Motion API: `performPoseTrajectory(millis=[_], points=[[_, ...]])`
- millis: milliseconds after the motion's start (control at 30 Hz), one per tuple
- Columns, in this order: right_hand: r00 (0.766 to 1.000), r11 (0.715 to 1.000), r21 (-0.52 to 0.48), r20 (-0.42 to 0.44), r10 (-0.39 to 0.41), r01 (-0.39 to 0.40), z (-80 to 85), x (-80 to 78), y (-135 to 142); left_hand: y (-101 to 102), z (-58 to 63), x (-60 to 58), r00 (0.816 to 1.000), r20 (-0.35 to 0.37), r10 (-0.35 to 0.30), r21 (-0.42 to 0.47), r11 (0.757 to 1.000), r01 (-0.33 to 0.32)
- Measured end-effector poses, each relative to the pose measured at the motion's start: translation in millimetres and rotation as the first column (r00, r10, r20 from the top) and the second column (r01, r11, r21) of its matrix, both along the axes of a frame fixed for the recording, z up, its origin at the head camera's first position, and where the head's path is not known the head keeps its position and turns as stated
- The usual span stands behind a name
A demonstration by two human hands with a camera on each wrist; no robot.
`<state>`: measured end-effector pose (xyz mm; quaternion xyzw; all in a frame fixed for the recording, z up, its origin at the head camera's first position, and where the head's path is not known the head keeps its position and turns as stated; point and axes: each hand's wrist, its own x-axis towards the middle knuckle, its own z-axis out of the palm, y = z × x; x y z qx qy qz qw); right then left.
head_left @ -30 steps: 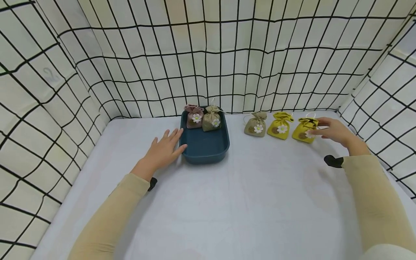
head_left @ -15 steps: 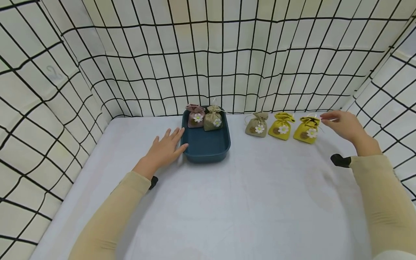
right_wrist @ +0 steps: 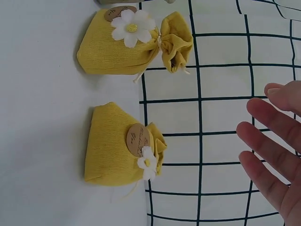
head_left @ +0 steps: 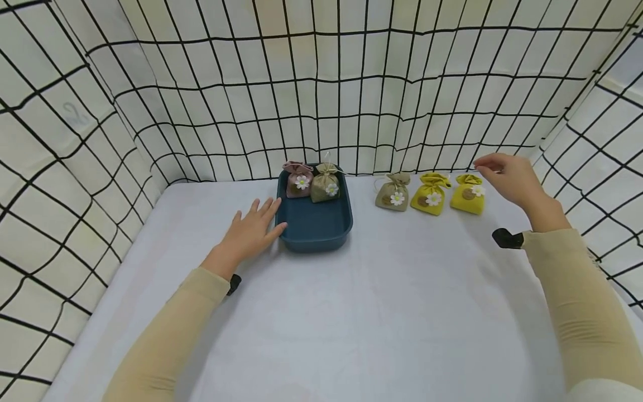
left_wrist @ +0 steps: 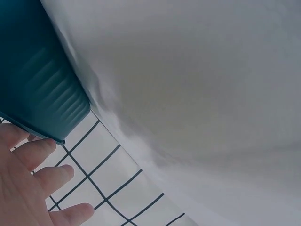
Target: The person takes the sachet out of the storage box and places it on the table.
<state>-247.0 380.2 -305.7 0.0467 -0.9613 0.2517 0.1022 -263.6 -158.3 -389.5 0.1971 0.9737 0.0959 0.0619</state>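
My left hand (head_left: 249,230) lies with spread fingers along the left rim of a dark blue tub (head_left: 313,223). In the left wrist view, its fingertips (left_wrist: 44,146) are right at the tub's rim. Inside the tub, at the back, a pink drawstring pouch (head_left: 296,188) and an olive pouch (head_left: 322,192) stand side by side, each with a white flower. My right hand (head_left: 512,177) hovers just right of and above the rightmost yellow pouch (head_left: 466,202). Its fingers (right_wrist: 265,136) are loosely bent and hold nothing in the right wrist view. That pouch's gathered neck leans back.
Left of that pouch, another yellow pouch (head_left: 426,202) and an olive-beige pouch (head_left: 390,199) stand in a row on the white table (head_left: 382,312). Black grid netting over white cloth (head_left: 351,100) rises close behind the row and along both sides.
My right hand has let go of the rightmost yellow pouch, drawn right, then risen above and beside it. The pouch's neck now tips backward. My left hand stays at the tub.
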Motion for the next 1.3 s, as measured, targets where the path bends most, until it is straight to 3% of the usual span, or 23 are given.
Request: performPoseTrajectory(millis=[333, 767, 1033, 1300], points=[[0.999, 0.999, -0.043, 0.042, 0.029, -0.027, -6.8, -9.3, -13, -1, -2.6, -0.9, 1.000, -0.009, -0.012, 0.004, 1.000, 0.012], [0.989, 0.986, -0.096, 0.049, 0.142, -0.137, 6.5, -41.6, -72, 2, -0.5, -1.9, 1.000, 0.009, -0.004, -0.004, 1.000, 0.004], [0.977, 0.965, -0.152, -0.048, 0.207, -0.212, 4.9, -56.9, -114, -2, 1.8, 1.1, 1.000, 0.012, -0.007, 0.009, 1.000, 0.007], [0.967, 0.940, -0.241, -0.133, 0.216, -0.243, -13.9, -73.2, -145, -1, 1.0, 1.1, 1.000, 0.017, 0.001, 0.006, 1.000, -0.001]])
